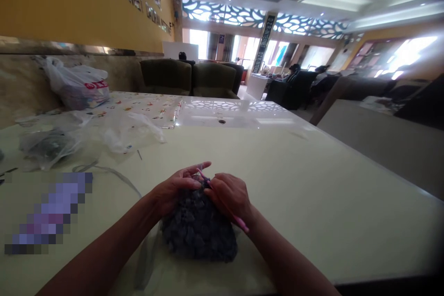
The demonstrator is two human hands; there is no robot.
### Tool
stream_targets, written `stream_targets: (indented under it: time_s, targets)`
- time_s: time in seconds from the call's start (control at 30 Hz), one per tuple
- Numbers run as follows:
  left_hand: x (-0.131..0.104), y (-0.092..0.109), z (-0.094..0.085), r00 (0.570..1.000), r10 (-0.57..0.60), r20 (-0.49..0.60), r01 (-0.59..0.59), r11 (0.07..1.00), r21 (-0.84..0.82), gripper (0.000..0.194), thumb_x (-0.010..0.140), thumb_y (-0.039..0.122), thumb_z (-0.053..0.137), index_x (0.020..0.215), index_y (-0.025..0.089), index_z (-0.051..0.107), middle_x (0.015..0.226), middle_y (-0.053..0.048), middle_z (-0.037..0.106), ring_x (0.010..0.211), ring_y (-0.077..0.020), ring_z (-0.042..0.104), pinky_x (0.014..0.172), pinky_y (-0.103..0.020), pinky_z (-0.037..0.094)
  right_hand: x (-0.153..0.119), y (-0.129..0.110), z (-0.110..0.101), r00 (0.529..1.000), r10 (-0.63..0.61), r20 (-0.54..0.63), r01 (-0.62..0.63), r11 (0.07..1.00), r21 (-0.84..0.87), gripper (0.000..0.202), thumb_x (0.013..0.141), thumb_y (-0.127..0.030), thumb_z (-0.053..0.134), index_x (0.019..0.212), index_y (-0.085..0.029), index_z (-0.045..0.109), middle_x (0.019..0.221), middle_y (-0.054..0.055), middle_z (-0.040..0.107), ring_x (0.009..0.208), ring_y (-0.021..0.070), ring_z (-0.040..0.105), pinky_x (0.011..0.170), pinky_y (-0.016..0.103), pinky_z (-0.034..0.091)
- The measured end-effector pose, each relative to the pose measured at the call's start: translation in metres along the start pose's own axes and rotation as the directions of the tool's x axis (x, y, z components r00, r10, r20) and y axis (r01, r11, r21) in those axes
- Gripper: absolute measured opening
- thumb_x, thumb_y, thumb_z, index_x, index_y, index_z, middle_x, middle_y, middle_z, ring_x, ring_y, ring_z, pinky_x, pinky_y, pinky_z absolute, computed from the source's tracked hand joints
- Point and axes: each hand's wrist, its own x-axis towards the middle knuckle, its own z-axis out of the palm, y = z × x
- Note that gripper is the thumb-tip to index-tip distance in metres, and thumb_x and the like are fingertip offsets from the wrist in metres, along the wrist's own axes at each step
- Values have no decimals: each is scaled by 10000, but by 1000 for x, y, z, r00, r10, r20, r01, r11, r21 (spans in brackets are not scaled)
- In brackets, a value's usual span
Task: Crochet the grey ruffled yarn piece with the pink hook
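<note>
A dark grey-blue crocheted piece with a bumpy, petal-like surface hangs below both hands near the table's front edge. My left hand pinches its upper edge between thumb and fingers, the index finger stretched out. Closed around a pink crochet hook is my right hand; the hook's tip meets the work between the two hands. A flat grey ribbon-like yarn runs over the table from the left and passes behind my left forearm. More of the grey strip shows beside the piece.
Clear plastic bags lie at the left, one with dark grey material inside. A white carrier bag stands behind them by the wall. A blurred-out purple-blue item lies at left. Dark armchairs stand beyond the pale table.
</note>
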Motion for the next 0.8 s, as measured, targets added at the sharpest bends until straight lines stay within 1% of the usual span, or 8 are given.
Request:
stream_targets:
  time_s: [0.1, 0.2, 0.3, 0.37, 0.43, 0.53, 0.63, 0.8]
  targets:
    - [1, 5, -8, 994, 106, -29, -105, 993, 46, 777, 635, 89, 766, 1374, 181, 545, 802, 2, 667, 749, -130, 618, 738, -240, 447, 1, 2, -5, 984, 166, 68, -178, 950, 258, 146, 963, -213, 509, 830, -190, 563, 741, 20, 604, 631, 121, 538, 614, 247, 417]
    - [3, 9, -17, 979, 191, -65, -177, 968, 178, 773, 646, 118, 765, 1381, 205, 545, 817, 13, 643, 768, -129, 600, 728, -238, 430, 4, 1, -8, 943, 295, 151, -331, 866, 376, 173, 953, -209, 508, 802, -195, 593, 739, 17, 613, 651, 124, 568, 632, 244, 446]
    - [3, 13, -21, 966, 248, -68, -219, 933, 286, 762, 653, 150, 760, 1383, 208, 547, 808, 18, 627, 742, -122, 567, 707, -242, 412, 6, 5, -12, 882, 411, 231, -471, 740, 480, 203, 940, -254, 533, 763, -199, 616, 746, 26, 635, 871, 189, 654, 783, 281, 499]
    - [3, 13, -20, 959, 271, -78, -233, 916, 326, 752, 649, 162, 761, 1372, 206, 560, 813, 17, 628, 735, -120, 552, 702, -244, 403, 6, 9, -14, 840, 456, 293, -538, 635, 555, 211, 929, -279, 553, 748, -201, 628, 745, 26, 639, 1043, 231, 646, 917, 323, 486]
    - [3, 11, -15, 952, 292, -95, -242, 904, 353, 727, 650, 167, 764, 1353, 207, 580, 814, 18, 627, 732, -116, 542, 705, -244, 399, 5, 12, -12, 815, 468, 342, -573, 556, 602, 204, 923, -293, 565, 755, -201, 636, 753, 21, 638, 1085, 235, 632, 967, 335, 466]
    - [3, 3, -8, 958, 272, -85, -228, 911, 343, 678, 673, 171, 770, 1327, 239, 606, 839, 20, 624, 754, -116, 551, 739, -249, 410, 2, 10, -7, 802, 514, 304, -585, 573, 574, 188, 917, -298, 578, 764, -198, 626, 734, -1, 619, 833, 167, 640, 775, 262, 495]
    - [3, -4, -3, 982, 187, -10, -173, 924, 342, 601, 701, 190, 773, 1285, 248, 645, 935, -11, 645, 868, -159, 589, 829, -284, 432, -2, 2, -1, 813, 555, 176, -559, 659, 504, 180, 914, -285, 585, 760, -193, 598, 655, -36, 561, 565, 89, 486, 542, 203, 394]
    - [1, -3, -2, 970, 242, -23, -205, 863, 461, 686, 767, 254, 770, 1409, 255, 530, 1054, -56, 684, 1060, -235, 592, 979, -359, 405, -3, -5, 4, 782, 615, 104, -565, 627, 537, 197, 926, -303, 562, 764, -192, 577, 617, -46, 518, 543, 86, 441, 507, 195, 372]
